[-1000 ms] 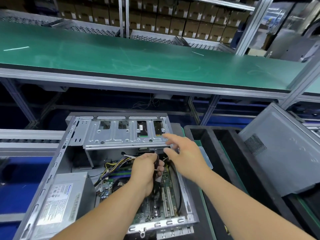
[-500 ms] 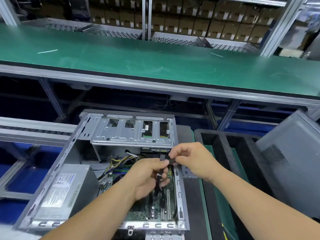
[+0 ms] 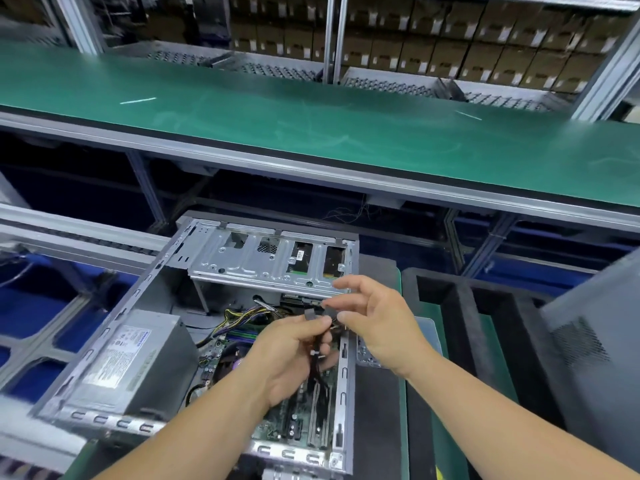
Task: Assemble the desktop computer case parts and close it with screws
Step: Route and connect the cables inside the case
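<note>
Computer case (image 3: 166, 271) lies open on its side on the counter (image 3: 377, 410) below me, its open face turned up. Behind it runs a long green conveyor belt (image 3: 311, 126), and stacked cardboard boxes (image 3: 450, 46) fill the shelves beyond. At my right a grey side panel (image 3: 595, 341) leans beside a black foam tray (image 3: 460, 306). Inside the case, the power supply (image 3: 135, 358) fills the near left corner, the metal drive cage (image 3: 270, 261) spans the far end, and the motherboard (image 3: 294, 420) lies along the right side under my arms. Yellow and black wires (image 3: 239, 315) run from the supply toward the cage. My left hand (image 3: 291, 358) has its grip closed round a bundle of black cables (image 3: 320, 344), thumb and fingers pinching it just below the cage. My right hand (image 3: 377, 320) hovers just beside it, fingers spread and loosely curved; whether its fingertips touch the small black connector (image 3: 310, 313) I cannot tell.
</note>
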